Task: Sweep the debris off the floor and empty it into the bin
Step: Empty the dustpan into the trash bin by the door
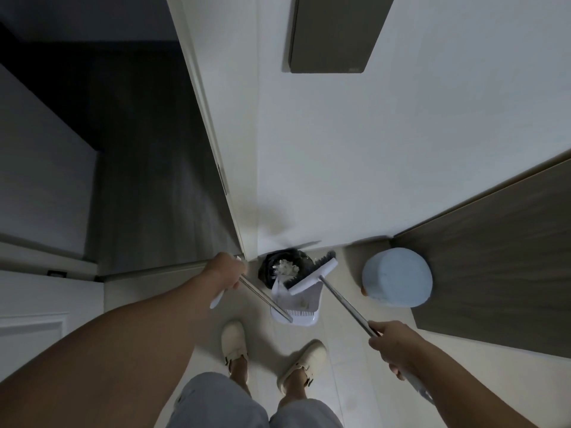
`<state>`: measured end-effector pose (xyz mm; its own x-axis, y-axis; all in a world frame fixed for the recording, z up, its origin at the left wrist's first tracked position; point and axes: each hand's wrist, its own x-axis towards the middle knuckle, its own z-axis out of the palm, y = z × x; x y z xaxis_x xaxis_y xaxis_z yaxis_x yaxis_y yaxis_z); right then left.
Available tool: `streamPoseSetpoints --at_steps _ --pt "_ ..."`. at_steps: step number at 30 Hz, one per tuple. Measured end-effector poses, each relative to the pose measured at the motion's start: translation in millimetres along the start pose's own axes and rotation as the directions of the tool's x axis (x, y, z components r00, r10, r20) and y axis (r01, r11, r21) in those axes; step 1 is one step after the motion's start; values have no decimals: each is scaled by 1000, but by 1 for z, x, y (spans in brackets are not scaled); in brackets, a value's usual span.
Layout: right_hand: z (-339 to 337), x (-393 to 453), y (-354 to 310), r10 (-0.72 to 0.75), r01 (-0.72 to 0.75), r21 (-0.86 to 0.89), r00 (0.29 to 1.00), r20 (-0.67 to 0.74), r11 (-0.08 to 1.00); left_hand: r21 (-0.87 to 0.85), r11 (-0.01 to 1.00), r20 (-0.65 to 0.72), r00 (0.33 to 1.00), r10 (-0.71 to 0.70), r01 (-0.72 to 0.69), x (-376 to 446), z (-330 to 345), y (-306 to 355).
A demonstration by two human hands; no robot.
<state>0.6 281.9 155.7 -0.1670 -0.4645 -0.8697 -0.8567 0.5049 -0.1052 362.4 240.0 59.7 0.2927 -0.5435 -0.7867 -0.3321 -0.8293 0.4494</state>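
Ahead, dustpan (298,299) between hands, beside bin (278,268)

The bin (279,268) stood on the pale floor (346,350) in the corner by the wall, lined with a black bag, its mouth open, with a clump of white debris (285,268) lying inside. The white dustpan (298,304) was tilted up against the bin's near edge, its comb-toothed rim lowest, a few specks still in the pan, its metal handle (265,299) slanting up to the left. The broom (312,274), white-backed with dark bristles, lay across the pan's top, bristles toward the bin, its metal pole (346,301) running down to the right.
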Motion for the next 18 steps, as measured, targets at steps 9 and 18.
streamPoseSetpoints --at_steps 9,18 --pt "7 6 7 36 -39 -39 997 -72 998 22 1000 21 1000 21 -22 -3 2 6" --pt "25 6 13 -145 46 -420 967 -209 907 14 999 12 999 34 -35 -3 6 4"
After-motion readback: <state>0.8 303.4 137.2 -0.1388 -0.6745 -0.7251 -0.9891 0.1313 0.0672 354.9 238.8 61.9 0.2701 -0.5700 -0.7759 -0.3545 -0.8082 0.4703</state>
